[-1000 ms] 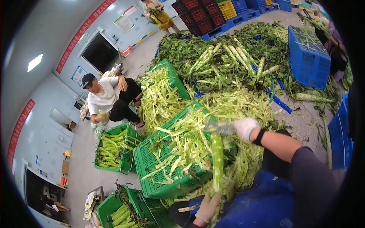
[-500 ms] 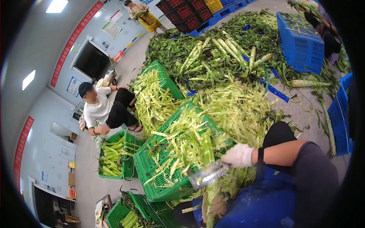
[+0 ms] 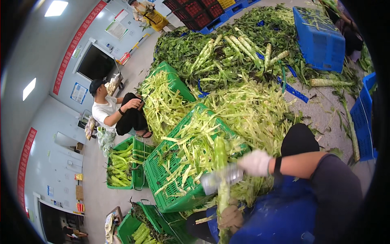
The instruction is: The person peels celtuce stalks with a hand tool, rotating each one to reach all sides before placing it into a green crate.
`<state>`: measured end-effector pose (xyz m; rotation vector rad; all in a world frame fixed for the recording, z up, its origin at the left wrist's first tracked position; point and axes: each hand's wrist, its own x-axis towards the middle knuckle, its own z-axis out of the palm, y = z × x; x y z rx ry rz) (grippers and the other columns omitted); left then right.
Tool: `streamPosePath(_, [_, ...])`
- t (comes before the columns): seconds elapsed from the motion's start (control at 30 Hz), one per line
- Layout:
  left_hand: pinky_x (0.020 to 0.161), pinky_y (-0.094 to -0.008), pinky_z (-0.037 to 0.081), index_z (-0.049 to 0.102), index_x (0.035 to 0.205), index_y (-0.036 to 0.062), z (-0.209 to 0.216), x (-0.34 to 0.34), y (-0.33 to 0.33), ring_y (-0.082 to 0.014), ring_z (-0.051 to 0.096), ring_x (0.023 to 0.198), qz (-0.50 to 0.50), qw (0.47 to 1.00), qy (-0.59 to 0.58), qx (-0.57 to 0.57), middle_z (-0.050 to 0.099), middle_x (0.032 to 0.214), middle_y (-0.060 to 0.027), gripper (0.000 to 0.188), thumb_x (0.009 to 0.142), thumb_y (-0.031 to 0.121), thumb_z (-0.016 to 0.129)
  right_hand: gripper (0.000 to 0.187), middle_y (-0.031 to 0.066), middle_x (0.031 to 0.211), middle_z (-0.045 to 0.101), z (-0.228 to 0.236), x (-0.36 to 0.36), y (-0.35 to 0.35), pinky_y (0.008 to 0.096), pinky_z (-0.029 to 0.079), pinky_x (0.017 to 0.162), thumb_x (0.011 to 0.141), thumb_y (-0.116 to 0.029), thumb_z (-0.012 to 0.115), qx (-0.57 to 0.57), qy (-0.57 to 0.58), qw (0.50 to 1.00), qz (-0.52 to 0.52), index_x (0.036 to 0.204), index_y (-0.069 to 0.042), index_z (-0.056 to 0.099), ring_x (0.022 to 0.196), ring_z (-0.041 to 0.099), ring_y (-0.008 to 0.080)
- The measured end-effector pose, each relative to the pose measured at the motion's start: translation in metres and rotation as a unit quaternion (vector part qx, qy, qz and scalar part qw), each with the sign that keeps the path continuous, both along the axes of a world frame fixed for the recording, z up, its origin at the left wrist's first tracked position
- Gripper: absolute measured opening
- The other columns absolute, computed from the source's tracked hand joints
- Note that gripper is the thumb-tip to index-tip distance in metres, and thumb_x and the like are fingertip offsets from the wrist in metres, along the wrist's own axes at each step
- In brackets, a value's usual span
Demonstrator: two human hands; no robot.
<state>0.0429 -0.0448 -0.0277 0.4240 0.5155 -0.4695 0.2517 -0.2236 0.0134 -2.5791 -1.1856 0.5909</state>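
Lower than a second ago, when it sat near the stalk's tip, the broad silvery tool (image 3: 221, 179) now crosses the middle of the pale green stalk (image 3: 220, 152), and the co-worker (image 3: 115, 112) has lifted a hand to the knees. The right hand (image 3: 255, 162), white-gloved and blurred, looks closed round the tool's end; the left hand (image 3: 230, 216) grips the stalk low down. The stalk stands steeply before the strip-littered green crate (image 3: 170, 195). If the tool skids — from damp skin or too hard a push — it could run into the left fingers just below; a slack grip might let the stalk twist. Printed characters line the red banner (image 3: 76, 49); the wall notice (image 3: 79, 93) is too small to read.
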Motion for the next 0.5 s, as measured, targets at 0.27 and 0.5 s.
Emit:
streamPosePath(0.27, [0.056,-0.0264,0.045,0.052,0.121,0.0006,0.014,-0.006,0.006,-0.014,0.053,0.065,-0.012,1.0,-0.007,0.003,0.059,0.085,-0.0062,0.041,0.097,0.034,0.057,0.022,0.0164,0.089,0.072,0.005,0.004,-0.012,0.0447,0.057,0.074,0.084,-0.021,0.059,0.08,0.065,0.984,-0.147,0.102,-0.012,0.068,0.084,0.071,0.0334])
streamPosePath(0.5, [0.071,-0.0289,0.052,0.037,0.146,0.0,0.039,0.002,0.029,-0.014,0.061,0.079,-0.171,0.755,-0.106,0.624,0.065,0.097,-0.0081,0.066,0.088,0.014,0.066,0.023,0.0164,0.091,0.073,-0.002,0.025,-0.018,0.0459,0.058,0.073,0.084,-0.012,0.058,0.003,0.054,0.977,-0.206,0.103,-0.007,0.07,0.086,0.072,0.0331])
